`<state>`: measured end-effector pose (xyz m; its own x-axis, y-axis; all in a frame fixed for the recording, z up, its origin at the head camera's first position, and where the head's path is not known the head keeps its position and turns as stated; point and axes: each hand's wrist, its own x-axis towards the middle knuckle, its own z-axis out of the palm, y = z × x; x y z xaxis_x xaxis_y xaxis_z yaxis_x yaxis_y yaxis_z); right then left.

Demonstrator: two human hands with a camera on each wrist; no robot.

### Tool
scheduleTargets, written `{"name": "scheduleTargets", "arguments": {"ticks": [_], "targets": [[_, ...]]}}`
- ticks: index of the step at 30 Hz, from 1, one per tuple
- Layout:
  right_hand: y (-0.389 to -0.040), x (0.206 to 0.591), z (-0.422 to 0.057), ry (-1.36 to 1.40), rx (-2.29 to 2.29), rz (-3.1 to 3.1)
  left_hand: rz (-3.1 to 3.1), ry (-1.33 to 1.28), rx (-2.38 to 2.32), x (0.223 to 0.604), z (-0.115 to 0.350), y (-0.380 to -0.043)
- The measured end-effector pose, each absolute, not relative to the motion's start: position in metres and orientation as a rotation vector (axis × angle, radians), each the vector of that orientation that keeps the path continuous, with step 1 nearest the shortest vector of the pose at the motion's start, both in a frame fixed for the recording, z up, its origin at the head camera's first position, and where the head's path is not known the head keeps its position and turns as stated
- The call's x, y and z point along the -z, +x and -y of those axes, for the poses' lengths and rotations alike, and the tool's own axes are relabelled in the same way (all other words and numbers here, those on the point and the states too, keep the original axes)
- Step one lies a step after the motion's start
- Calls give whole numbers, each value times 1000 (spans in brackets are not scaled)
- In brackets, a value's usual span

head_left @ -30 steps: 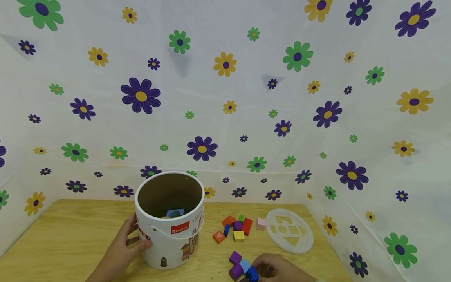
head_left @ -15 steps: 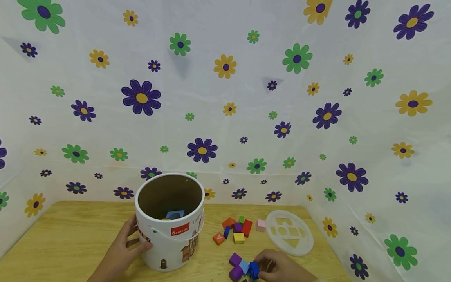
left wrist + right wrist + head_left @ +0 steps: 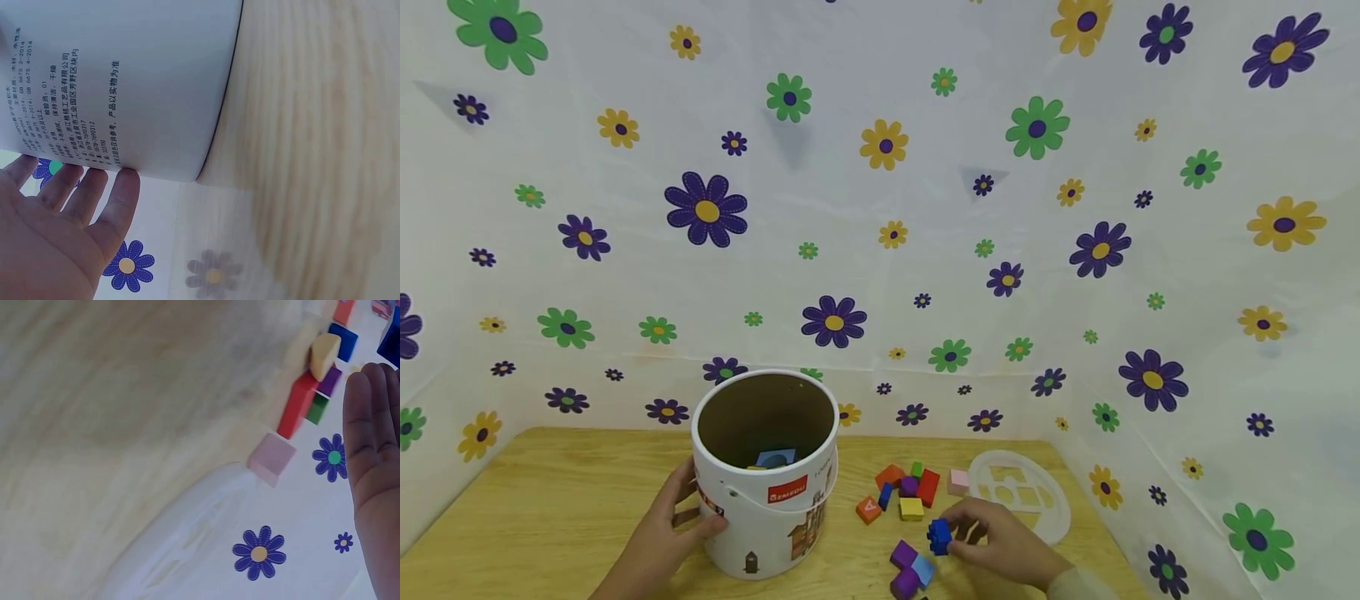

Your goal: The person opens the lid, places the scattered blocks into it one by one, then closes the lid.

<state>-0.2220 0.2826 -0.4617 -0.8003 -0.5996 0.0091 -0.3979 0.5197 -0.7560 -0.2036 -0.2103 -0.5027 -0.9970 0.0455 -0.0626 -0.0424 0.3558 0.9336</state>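
My left hand (image 3: 673, 517) rests against the left side of a white bucket (image 3: 760, 529), thumb toward the front and the other fingers spread along the wall. Those fingertips touch the bucket's printed side in the left wrist view. My right hand (image 3: 1000, 537) pinches a dark blue toy block (image 3: 938, 537) with notched edges between thumb and fingers. The same blue block (image 3: 390, 340) shows at the top right corner of the right wrist view. Just nearer than it lie two purple blocks (image 3: 903, 553) and a light blue block (image 3: 922, 570).
Beyond the right hand lie several blocks, among them a red block (image 3: 928, 487), a yellow block (image 3: 912, 509) and an orange block (image 3: 868, 509). A pink block (image 3: 958, 481) sits beside a white lid with cut-out shapes (image 3: 1058, 508). A flowered sheet (image 3: 880, 183) surrounds the wooden table (image 3: 572, 492).
My right hand has carried the dark blue block away from the purple and light blue blocks, toward the back of the table. The left hand and bucket stay in place.
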Motion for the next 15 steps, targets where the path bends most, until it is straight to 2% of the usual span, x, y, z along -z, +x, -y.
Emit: {"name": "scheduleTargets", "arguments": {"ticks": [15], "targets": [[-242, 429, -250, -904, 1194, -2709, -2523, -23, -1723, 499, 209, -202]]}}
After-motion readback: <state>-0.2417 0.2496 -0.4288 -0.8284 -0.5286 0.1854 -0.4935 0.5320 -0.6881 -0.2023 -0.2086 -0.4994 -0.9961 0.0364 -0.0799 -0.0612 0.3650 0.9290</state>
